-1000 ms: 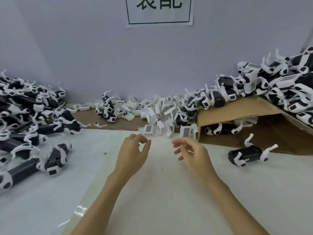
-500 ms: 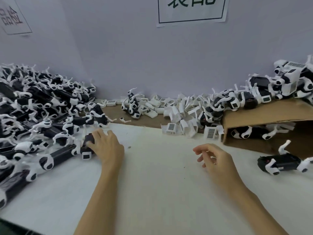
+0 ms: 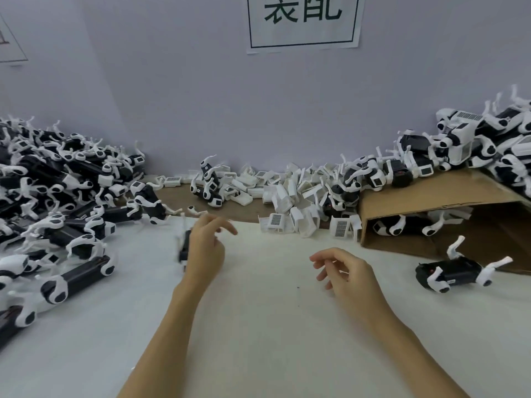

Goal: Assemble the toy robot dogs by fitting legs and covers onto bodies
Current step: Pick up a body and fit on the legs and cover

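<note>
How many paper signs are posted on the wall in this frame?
2. A large sign with printed characters hangs at top centre; a second sign is mostly cut off by the left edge. More may lie outside the view.

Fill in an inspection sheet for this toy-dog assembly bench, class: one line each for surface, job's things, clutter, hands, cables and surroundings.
Surface: white table, brown strip along the wall.
Job's things: dog bodies pile at left; white covers heap at centre back; more dogs pile on top of the cardboard box; lone dog lying in front of the box.
Clutter: loose leg by the left pile.
Hands: left hand holds a blurred dark body; right hand loosely curled, holding nothing.
Cables: nothing seen.
Surroundings: pale wall, printed sign.
</note>
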`<state>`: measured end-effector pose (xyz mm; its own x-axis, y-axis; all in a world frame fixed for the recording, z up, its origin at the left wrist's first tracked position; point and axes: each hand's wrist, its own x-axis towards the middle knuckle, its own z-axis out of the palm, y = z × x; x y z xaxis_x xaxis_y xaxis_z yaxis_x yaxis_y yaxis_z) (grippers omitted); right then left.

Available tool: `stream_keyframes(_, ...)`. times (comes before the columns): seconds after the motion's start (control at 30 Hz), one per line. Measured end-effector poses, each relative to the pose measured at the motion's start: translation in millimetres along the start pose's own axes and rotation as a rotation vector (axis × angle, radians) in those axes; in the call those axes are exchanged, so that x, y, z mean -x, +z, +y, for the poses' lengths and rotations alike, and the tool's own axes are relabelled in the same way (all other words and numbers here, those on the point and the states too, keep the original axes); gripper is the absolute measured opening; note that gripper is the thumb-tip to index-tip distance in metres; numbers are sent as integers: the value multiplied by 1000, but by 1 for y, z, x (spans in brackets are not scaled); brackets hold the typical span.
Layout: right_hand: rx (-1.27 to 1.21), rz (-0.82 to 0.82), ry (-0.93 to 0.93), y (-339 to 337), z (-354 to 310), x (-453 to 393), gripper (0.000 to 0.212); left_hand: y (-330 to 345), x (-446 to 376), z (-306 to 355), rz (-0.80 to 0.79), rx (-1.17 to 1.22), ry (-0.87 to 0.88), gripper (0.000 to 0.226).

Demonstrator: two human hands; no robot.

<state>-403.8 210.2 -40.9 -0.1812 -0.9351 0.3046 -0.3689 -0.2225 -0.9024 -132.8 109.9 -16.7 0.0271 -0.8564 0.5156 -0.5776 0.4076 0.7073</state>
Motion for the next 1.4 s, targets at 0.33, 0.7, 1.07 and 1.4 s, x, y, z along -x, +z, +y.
stream_keyframes(0.33,-712,-336,405,-14,-17,0,65,40,35,79,-553,1291,-131,46)
stream_keyframes(0.7,-947,-95,362,-16,-21,-5,47,57,43,74,-497,590,-363,81)
stream_keyframes(1.07,-709,-187,287,-21,-23,0,50,47,37,74,-461,685,-318,61)
stream_keyframes(1.4,-1010,-552,478,-63,-30,2,60,24,23,56,-813,974,-159,63)
